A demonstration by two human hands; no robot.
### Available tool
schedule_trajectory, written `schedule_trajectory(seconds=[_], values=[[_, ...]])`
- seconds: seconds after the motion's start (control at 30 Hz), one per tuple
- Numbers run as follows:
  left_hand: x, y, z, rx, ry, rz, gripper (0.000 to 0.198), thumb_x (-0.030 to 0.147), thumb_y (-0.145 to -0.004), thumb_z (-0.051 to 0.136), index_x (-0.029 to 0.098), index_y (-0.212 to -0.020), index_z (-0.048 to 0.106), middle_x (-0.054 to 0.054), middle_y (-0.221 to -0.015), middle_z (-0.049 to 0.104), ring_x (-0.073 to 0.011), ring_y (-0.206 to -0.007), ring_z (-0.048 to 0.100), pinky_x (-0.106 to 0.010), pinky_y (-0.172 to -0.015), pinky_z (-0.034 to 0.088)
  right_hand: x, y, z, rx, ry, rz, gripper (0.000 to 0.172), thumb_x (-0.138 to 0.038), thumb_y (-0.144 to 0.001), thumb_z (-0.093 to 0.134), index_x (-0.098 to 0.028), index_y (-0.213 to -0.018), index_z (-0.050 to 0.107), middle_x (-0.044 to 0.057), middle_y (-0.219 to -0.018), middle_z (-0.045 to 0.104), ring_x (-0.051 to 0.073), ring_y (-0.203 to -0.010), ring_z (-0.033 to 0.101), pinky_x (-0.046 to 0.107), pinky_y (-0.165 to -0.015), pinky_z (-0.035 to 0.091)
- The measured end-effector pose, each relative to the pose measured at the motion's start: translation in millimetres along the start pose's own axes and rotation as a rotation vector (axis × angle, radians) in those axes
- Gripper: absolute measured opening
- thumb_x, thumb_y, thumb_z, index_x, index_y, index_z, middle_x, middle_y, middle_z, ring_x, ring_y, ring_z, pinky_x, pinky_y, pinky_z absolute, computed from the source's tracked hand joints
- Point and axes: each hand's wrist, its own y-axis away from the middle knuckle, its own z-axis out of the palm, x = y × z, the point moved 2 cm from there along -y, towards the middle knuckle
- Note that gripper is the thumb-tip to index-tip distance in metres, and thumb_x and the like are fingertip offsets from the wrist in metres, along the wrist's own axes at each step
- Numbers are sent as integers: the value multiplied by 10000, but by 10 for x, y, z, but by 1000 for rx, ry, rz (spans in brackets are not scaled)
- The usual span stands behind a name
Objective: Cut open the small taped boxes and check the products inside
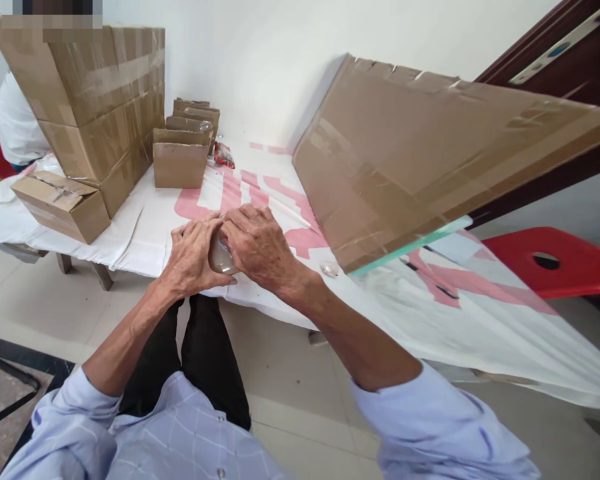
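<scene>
Clear-brownish, translucent round object, looks like a tape roll (222, 260): mostly covered by the hands, only its middle and near edge show. Right fingertips hidden behind it. Beyond the grip to the left, a person in white (17, 123) is largely blocked by a tall stack of brown taped cardboard boxes (105, 100). Small crumpled clear scrap (330, 269) just right of the grip, hard to make out. Writing: large pink characters on the white tablecloth (143, 243) beyond the grip, too covered to read. Red packet (224, 155) past the grip, print too small. Grip: left hand (193, 252) wrapped round the roll's left side, thumb along the near edge, holding it above the table's near edge. Right hand (257, 241) curled against its right side; can't tell if it pinches anything.
</scene>
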Motion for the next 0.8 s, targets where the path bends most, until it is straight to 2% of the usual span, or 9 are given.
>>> schedule_trajectory(seconds=[0.27, 0.4, 0.5, 0.57, 0.63, 0.7, 0.8], values=[[-24, -8, 9, 12, -1, 4, 1054, 329, -617, 1018, 246, -1531, 501, -195, -1685, 541, -436, -1541, 507, -577, -1223, 349, 47, 65, 45, 74, -155, 2, 248, -111, -1050, 468, -196, -1011, 699, 137, -1098, 717, 313, -1070, 563, 457, -932, 440], [-31, -14, 9, 5, -9, 1, 1053, 341, -611, 1019, 256, -1526, 505, -190, -1697, 529, -438, -1539, 507, -582, -1225, 348, 43, 94, -21, 186, -414, 48, 210, -167, -1064, 492, -226, -919, 633, 101, -1028, 698, 283, -1047, 598, 460, -961, 487], [-66, -14, -15, 0, -13, -3, 1072, 372, -604, 1027, 253, -1529, 499, -205, -1698, 521, -451, -1546, 497, -600, -1219, 357, 122, 123, -180, 325, -671, 171, 202, -315, -1101, 555, -243, -920, 611, 53, -976, 660, 236, -978, 617, 424, -927, 529], [-123, -5, -52, 8, -7, 5, 1078, 382, -610, 1028, 249, -1533, 487, -216, -1697, 518, -456, -1551, 494, -612, -1215, 368, 271, 173, -261, 402, -787, 312, 258, -444, -1108, 592, -250, -940, 617, 31, -954, 633, 207, -928, 619, 391, -886, 547], [-216, 14, -104, 38, 6, 15, 1081, 383, -607, 1031, 254, -1530, 483, -218, -1692, 521, -461, -1551, 499, -625, -1213, 382, 494, 271, -251, 441, -837, 453, 327, -544, -1096, 606, -252, -951, 625, 20, -934, 617, 185, -886, 614, 360, -846, 554], [-339, 40, -161, 76, 25, 18, 1082, 403, -600, 1036, 266, -1523, 488, -211, -1681, 532, -467, -1542, 513, -636, -1208, 402, 757, 426, -124, 433, -855, 572, 366, -590, -1073, 614, -249, -943, 633, 16, -904, 618, 172, -843, 605, 336, -796, 555], [-526, 88, -237, 106, 57, 2, 1075, 491, -601, 1037, 275, -1510, 504, -201, -1678, 534, -465, -1510, 550, -643, -1202, 442, 1113, 736, 233, 344, -891, 752, 331, -544, -1010, 648, -236, -891, 625, -1, -817, 613, 153, -738, 563, 314, -715, 538]])
